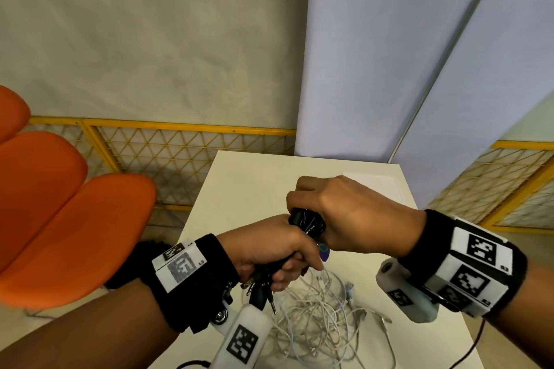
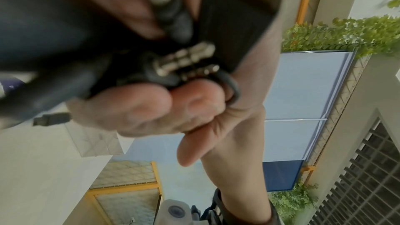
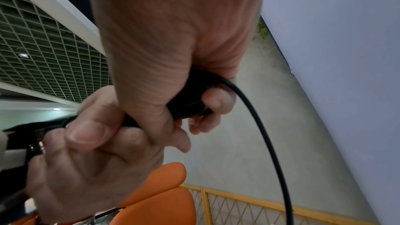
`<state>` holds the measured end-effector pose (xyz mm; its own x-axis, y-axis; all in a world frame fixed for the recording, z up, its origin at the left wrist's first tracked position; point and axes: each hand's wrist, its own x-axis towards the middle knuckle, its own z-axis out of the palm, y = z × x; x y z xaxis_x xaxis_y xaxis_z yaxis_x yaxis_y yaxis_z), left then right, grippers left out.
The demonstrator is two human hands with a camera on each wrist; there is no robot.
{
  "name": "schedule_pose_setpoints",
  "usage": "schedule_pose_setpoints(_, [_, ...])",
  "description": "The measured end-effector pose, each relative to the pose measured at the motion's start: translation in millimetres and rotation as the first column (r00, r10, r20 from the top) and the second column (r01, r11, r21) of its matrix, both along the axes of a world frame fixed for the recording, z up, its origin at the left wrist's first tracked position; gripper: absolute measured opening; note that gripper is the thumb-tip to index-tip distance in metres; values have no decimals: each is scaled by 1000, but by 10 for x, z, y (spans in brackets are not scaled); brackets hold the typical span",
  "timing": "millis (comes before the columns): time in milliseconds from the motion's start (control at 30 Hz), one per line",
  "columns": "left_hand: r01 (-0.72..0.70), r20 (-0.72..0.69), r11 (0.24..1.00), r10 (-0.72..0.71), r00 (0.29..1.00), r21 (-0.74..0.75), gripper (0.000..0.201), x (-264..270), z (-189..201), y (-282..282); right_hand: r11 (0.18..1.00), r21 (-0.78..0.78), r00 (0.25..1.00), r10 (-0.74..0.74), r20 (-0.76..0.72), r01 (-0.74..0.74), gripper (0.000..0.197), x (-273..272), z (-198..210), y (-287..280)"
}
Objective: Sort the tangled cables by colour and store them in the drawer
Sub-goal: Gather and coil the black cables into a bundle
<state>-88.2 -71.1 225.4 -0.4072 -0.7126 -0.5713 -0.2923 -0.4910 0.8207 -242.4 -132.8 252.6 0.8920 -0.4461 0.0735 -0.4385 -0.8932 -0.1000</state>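
Both hands hold one bundle of black cables above the white table. My left hand grips the bundle's lower end, where metal plugs hang out below the fist. My right hand is closed round the upper part of the bundle. In the left wrist view the plugs sit bunched against the curled fingers. The right wrist view shows the black cables in the fist, with one black strand looping downward. A tangle of white cables lies on the table beneath the hands.
Orange chair seats stand to the left of the table. A yellow mesh fence runs behind it, and a pale blue panel rises at the back right. A small purple and green object shows just under the hands.
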Motion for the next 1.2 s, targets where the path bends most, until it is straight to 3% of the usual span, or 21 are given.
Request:
schedule_pose_setpoints(167, [16, 11, 1000, -16, 1000, 13, 47, 21, 13, 14, 993, -119, 998, -25, -58, 18, 15, 3, 3, 44])
schedule_pose_setpoints(300, [64, 20, 998, -65, 998, 11, 47, 25, 21, -6, 971, -240, 997, -9, -80, -10, 25, 13, 8, 72])
schedule_pose_setpoints(367, [104, -24, 994, -105, 994, -15, 37, 30, 42, -18, 970, -239, 991, 17, -130, -48, 24, 27, 22, 107])
schedule_pose_setpoints(433, [115, -88, 992, -120, 989, -56, 12, 24, 95, 5, 974, -217, 983, 31, -181, -70, 22, 32, 50, 142])
schedule_pose_setpoints(567, [32, -209, 999, -40, 977, -42, 3, 51, 63, -15, 968, -242, 984, 19, -175, -62, 15, 60, 95, 223])
schedule_pose_setpoints(700, [5, -109, 999, -8, 994, -35, 44, -13, 73, -4, 970, -241, 990, -1, -139, -33, 17, 89, 126, 272])
schedule_pose_setpoints(767, [-36, -53, 998, 34, 998, -44, 46, -43, 100, 1, 975, -221, 990, -20, -139, -12, 21, 51, 159, 256])
schedule_pose_setpoints(867, [-75, 17, 989, 78, 997, -126, 31, -47, 148, 0, 972, -231, 987, -74, -145, 39, 46, -2, 160, 211])
schedule_pose_setpoints(967, [-120, 60, 969, 135, 989, -215, 29, -31, 154, -7, 983, -152, 986, -120, -119, 101, 62, -82, 266, 163])
schedule_pose_setpoints(1067, [-212, 78, 935, 243, 967, -284, 33, 19, 131, -31, 990, 27, 986, -137, -93, 140, 67, -205, 387, 86])
schedule_pose_setpoints(1133, [-292, 84, 905, 332, 940, -309, 34, 71, 104, -53, 971, 147, 980, -181, -77, 191, 54, -296, 473, 14])
schedule_pose_setpoints(1200, [-372, 67, 875, 410, 909, -309, 39, 119, 74, -72, 957, 189, 976, -219, -16, 218, 28, -353, 551, -49])
